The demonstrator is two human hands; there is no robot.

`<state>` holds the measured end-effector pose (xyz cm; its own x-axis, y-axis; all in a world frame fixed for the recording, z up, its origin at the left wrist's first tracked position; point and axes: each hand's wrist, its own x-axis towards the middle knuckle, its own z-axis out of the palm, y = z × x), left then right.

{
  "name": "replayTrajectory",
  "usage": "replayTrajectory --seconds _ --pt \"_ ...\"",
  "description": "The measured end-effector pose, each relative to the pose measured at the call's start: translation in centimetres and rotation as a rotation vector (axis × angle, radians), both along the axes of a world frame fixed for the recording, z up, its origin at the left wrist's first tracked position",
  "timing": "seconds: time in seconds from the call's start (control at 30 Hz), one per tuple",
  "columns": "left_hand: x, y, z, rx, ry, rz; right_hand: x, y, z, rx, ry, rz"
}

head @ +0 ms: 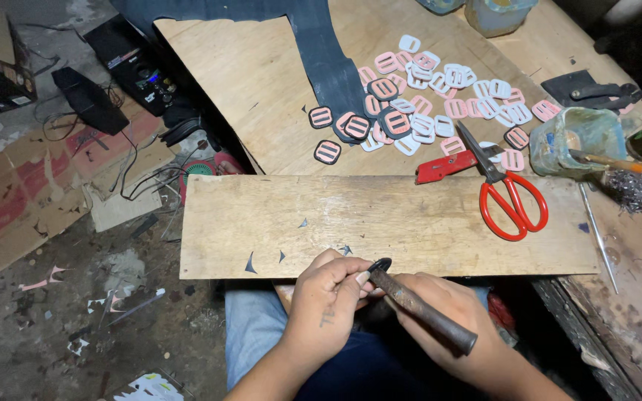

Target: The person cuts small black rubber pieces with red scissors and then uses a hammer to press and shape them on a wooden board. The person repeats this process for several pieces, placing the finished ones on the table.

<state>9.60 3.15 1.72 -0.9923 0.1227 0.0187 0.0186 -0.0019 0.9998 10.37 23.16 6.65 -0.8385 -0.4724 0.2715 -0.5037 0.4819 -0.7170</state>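
Red-handled scissors (513,194), pink and white buckles (440,93), rusty brown tool (421,308).

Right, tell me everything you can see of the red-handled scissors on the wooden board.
The red-handled scissors lie flat and closed on the right end of the pale wooden board. Two glossy red loop handles point toward the person; dark metal blades point up-left, crossing a red flat tool and reaching the pink and white plastic buckles. Neither hand touches them.

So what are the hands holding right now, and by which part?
Right hand grips a rusty metal tool around its shaft. Left hand pinches a small black piece at the tool's tip.
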Motion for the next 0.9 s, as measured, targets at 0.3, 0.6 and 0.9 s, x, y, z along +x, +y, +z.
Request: replayTrajectory --seconds 0.3,0.6,0.9 --pt "-2.0 0.1 0.2 -0.279 0.23 0.122 1.2 0.7 -0.4 0.016 -0.136 -0.418" --pt "-2.6 -1.0 -0.1 -0.744 0.669 0.046 -1.0 1.4 -0.2 0.161 -0.233 -0.525" --pt "-2.7 -1.2 -0.6 -0.787 0.651 0.053 -3.4 -2.6 -0.4 0.269 0.248 -0.354"
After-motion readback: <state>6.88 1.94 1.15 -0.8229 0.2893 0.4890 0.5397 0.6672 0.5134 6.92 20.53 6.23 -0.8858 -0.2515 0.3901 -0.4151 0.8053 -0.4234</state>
